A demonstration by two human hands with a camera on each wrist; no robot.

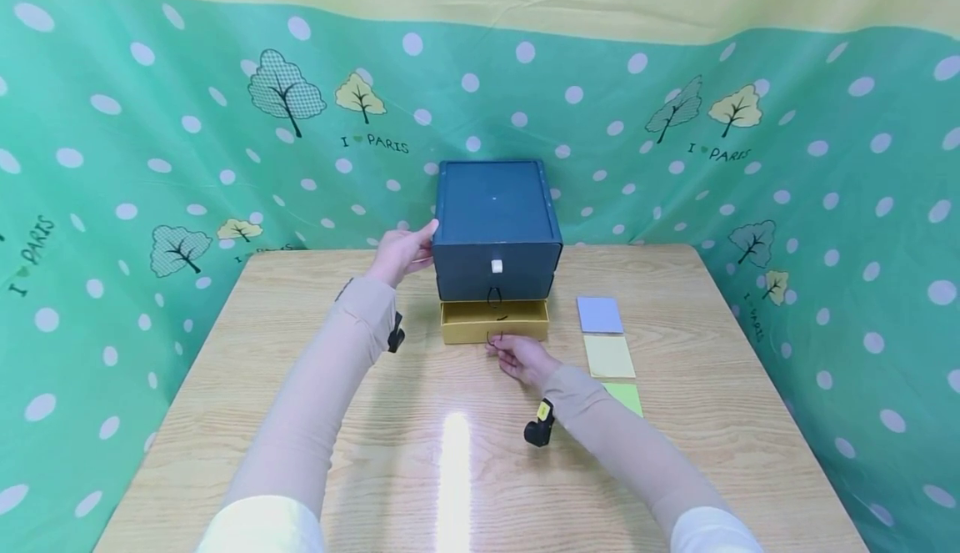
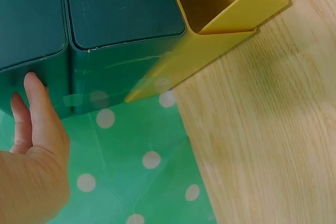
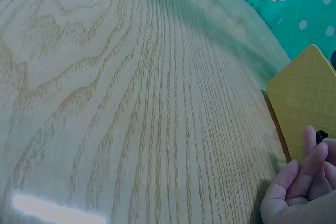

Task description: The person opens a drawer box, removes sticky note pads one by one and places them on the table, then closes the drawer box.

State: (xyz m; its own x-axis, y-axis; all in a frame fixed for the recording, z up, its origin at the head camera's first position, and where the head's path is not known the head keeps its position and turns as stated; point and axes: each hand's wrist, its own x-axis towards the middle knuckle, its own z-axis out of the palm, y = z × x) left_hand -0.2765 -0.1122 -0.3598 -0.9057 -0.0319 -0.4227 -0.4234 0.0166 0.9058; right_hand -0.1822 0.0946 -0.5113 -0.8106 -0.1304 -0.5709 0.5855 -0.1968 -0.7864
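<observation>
A stacked drawer cabinet [image 1: 495, 203] stands at the back of the table, dark blue above with a yellow drawer [image 1: 468, 334] at the bottom. That bottom drawer is pulled partly out, and a small dark mark shows inside it. My left hand [image 1: 402, 254] rests against the cabinet's left side, its fingers [image 2: 38, 95] fairly straight on the blue wall. At the yellow front, my right hand [image 1: 525, 359] pinches a small black pull [image 3: 321, 136] between thumb and fingers. A white knob [image 1: 497, 266] and a black loop [image 1: 494, 294] mark the blue drawers above.
To the right of the cabinet lie a blue paper square [image 1: 600, 315], a pale yellow one [image 1: 609, 356] and a green one [image 1: 625, 396], the last partly behind my right forearm. Polka-dot green cloth [image 1: 337, 194] hangs behind and beside the wooden table [image 1: 277, 319].
</observation>
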